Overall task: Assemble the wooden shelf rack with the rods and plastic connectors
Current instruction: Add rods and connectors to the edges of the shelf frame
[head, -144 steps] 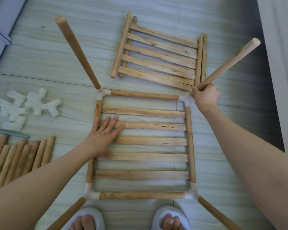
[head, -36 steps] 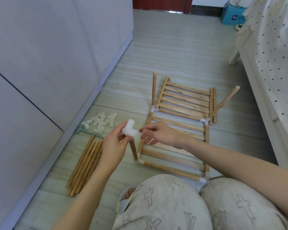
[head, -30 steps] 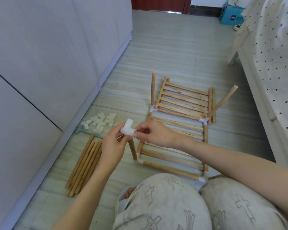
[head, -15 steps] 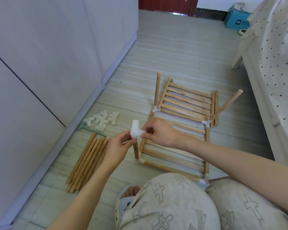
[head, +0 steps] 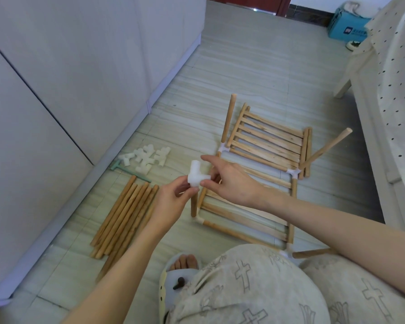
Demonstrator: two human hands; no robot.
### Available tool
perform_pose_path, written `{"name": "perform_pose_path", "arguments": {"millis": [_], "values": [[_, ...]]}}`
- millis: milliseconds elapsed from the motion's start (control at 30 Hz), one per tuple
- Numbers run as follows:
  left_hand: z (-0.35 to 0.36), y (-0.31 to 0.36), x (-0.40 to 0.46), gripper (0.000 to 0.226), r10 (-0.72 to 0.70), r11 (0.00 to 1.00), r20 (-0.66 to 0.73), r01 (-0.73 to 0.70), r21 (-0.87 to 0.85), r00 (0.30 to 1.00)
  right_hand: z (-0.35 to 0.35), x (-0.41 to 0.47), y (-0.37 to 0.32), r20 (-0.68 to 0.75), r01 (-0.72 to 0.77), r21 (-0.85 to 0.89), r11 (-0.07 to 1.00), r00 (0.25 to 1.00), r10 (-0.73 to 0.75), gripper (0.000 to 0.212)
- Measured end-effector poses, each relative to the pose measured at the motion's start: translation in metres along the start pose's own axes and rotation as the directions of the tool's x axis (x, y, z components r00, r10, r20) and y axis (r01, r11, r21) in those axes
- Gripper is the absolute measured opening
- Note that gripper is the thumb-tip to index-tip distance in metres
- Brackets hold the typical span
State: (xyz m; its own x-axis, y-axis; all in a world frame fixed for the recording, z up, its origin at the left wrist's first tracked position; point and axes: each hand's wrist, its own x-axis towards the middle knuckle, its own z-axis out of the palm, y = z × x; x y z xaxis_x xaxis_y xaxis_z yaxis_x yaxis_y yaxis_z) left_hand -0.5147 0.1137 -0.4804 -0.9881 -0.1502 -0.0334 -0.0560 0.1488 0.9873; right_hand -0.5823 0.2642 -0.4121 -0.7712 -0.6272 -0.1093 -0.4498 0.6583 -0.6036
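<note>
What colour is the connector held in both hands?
White connector, clearest in the head view.

Pale striped floor tiles (head: 255, 73), grey cabinet panels (head: 80, 66) on the left, polka-dot bedspread (head: 400, 90) right, blue cardboard box (head: 346, 29) far back

Field notes from my feed: pale striped tile floor (head: 255, 73) throughout. Tall grey cabinet fronts (head: 84, 66) line the left. I see a blue cardboard box (head: 346, 28) by the far wall, beside a dark red door (head: 246, 1). White black-dotted bedspread (head: 400, 73) at right. Light slipper (head: 173, 277), cross-print trousers (head: 255, 288) below.
</note>
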Motion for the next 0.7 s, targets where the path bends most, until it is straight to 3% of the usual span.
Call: {"name": "perform_pose_path", "arguments": {"millis": [467, 700], "values": [[0.000, 0.000, -0.001, 0.032, 0.065, 0.997, 0.017, -0.066, 0.045, 0.998, -0.002, 0.002, -0.003, 0.046, -0.055, 0.026, 0.998, 0.997, 0.054, 0.061], [0.005, -0.012, -0.008, 0.037, 0.051, 0.998, 0.070, -0.052, 0.019, 0.996, 0.005, -0.003, 0.001, 0.161, -0.088, 0.018, 0.996, 0.983, 0.084, 0.061]]}}
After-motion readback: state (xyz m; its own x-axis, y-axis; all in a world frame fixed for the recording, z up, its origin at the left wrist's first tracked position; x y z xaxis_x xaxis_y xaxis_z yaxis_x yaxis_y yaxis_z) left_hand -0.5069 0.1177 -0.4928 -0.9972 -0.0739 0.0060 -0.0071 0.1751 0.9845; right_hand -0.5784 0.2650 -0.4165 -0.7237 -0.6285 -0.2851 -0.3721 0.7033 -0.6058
